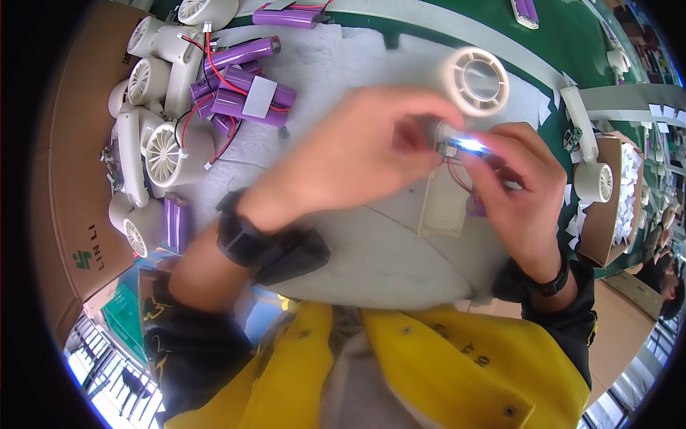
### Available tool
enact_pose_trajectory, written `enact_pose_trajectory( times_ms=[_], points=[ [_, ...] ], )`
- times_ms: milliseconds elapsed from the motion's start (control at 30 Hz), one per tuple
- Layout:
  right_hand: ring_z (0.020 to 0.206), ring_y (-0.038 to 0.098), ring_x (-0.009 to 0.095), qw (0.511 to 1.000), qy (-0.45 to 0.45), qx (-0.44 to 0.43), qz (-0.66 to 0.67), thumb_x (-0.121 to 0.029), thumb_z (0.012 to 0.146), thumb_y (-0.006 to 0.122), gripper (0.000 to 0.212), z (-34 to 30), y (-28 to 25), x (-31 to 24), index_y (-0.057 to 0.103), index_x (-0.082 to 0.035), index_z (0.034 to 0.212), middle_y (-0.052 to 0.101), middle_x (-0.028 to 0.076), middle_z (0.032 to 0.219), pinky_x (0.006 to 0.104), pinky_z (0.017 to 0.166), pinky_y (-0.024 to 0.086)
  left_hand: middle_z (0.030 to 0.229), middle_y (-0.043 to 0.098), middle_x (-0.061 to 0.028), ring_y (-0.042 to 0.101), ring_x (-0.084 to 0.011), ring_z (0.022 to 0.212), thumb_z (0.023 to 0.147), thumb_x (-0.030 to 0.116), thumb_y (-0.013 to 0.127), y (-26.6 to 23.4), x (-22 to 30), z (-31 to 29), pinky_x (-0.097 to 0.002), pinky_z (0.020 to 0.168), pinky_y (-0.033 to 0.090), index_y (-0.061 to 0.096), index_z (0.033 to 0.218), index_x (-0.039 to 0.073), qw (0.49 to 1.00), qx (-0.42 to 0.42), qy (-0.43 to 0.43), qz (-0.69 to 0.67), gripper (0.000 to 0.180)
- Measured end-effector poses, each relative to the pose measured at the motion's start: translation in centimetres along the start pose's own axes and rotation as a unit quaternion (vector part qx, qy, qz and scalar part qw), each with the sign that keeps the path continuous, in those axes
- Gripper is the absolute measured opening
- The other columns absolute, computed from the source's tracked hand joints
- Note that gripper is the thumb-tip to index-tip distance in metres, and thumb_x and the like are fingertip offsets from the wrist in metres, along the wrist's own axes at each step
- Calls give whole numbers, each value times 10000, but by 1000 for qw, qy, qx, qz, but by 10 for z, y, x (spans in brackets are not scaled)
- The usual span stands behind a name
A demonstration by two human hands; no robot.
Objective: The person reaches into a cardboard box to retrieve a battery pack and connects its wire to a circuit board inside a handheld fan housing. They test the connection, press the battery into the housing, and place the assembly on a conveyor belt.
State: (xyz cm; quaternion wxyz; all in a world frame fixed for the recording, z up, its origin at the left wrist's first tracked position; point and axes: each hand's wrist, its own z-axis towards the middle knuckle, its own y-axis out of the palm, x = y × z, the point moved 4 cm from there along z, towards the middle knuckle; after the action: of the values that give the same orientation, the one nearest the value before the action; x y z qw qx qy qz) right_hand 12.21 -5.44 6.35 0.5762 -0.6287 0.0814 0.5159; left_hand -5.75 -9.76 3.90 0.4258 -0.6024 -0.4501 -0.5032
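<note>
Lit board (469, 145) is pinched by right hand (525, 179), long axis crosswise, left end at curled left hand (350, 146), whose hold can't be told.

There is open room on the pale pad (336, 64) past the left hand (357, 146), between the purple batteries (254, 96) and the round white fan head (477, 82), so a hand could slip through there. More room lies near the yellow coat (443, 350), but a flat white shell (434, 211) sits at its far side. Between the left hand and the right hand (525, 182), the small lit board (463, 145) and its wires fill the gap. Piled white fans (164, 146) block the left side. A box of paper bits (609, 207) blocks the right.
</note>
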Motion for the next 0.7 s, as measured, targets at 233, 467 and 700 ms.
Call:
enact_pose_trajectory(
  times_ms=[233, 467, 700],
  points=[
    [603, 609, 158, 995, -77, 12, -59, 2, 767, 784, 228, 0, 1, -9, 732, -32, 986, 649, 80, 890, 264, 512, 490, 1026, 645, -17, 601, -72, 872, 876, -90, 601, 2, 0, 0, -247, 802, 523, 616, 1223, 22, 1000, -12, -4, 16, 365],
    [614, 624, 168, 997, -58, 38, -38, -9, 760, 797, 210, 2, 2, -9, 733, -30, 959, 652, 78, 859, 272, 526, 503, 1000, 651, -20, 592, -63, 844, 886, -94, 581, 2, -2, 0, -236, 780, 514, 618, 1211, 12, 1000, 3, -7, 9, 344],
    [682, 636, 96, 994, -76, -5, -79, -20, 825, 760, 189, 2, 1, -9, 723, -24, 1010, 659, 57, 923, 217, 574, 513, 1033, 663, -29, 611, -64, 846, 894, -97, 558, 5, -4, 0, -231, 756, 515, 626, 1199, -3, 999, 31, 2, -5, 327]
  ],
)
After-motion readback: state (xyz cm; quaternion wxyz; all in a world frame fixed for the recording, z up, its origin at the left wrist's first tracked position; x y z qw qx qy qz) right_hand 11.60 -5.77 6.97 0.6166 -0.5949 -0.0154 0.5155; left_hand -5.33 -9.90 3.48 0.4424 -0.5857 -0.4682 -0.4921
